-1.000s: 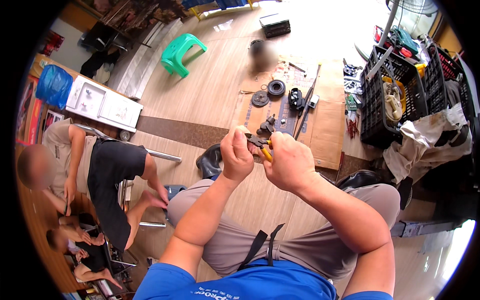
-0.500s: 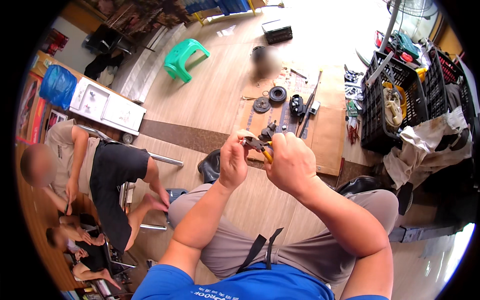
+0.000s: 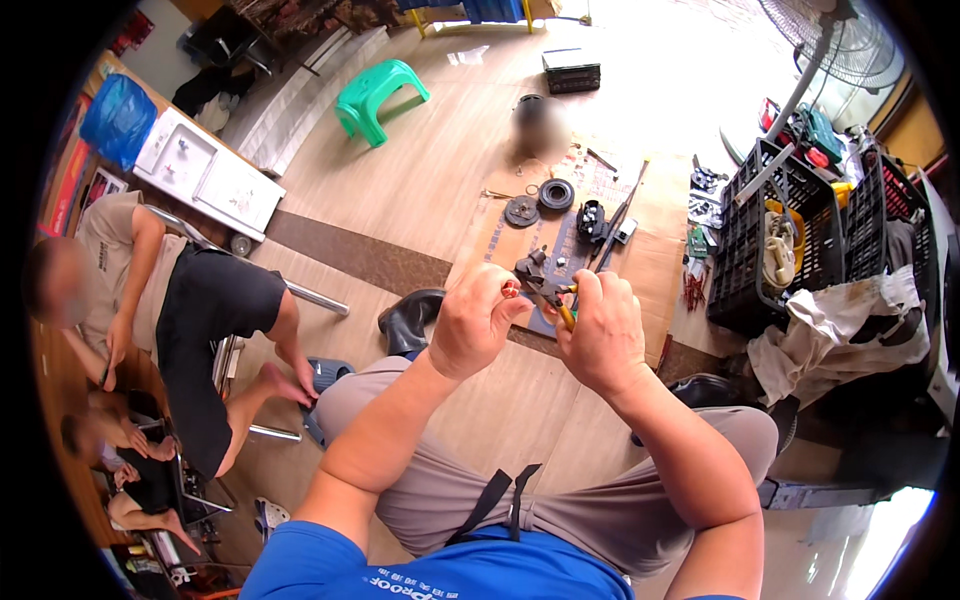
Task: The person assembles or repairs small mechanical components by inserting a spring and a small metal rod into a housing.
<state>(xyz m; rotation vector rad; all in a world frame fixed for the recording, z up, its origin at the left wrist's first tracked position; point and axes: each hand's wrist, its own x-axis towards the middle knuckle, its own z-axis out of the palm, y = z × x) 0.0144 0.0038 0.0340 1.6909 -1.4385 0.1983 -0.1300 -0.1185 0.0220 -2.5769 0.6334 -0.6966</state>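
Observation:
My left hand (image 3: 470, 322) pinches a small red, copper-looking piece (image 3: 511, 289) between thumb and fingers. Just to its right, my right hand (image 3: 608, 335) is closed around pliers with yellow handles (image 3: 567, 317). Their dark jaws point left, toward the red piece; whether they touch it I cannot tell. Beyond both hands, a cardboard sheet (image 3: 655, 285) lies on the floor. It carries a black ring-shaped part (image 3: 556, 194), a grey disc (image 3: 521, 211), a dark boxy part (image 3: 592, 222) and a long thin rod (image 3: 630, 193). A dark metal part (image 3: 532, 262) sits right behind the pliers.
Black plastic crates (image 3: 765, 240) with tools and a white cloth (image 3: 830, 330) stand at the right, below a fan (image 3: 840, 40). A green stool (image 3: 382, 95) is at the far left. One person (image 3: 220, 300) sits close on my left, with another behind.
My hands have drawn slightly apart, and the red piece now shows in my left fingers. The pliers' jaws have come away from those fingertips. The whole view has shifted a little.

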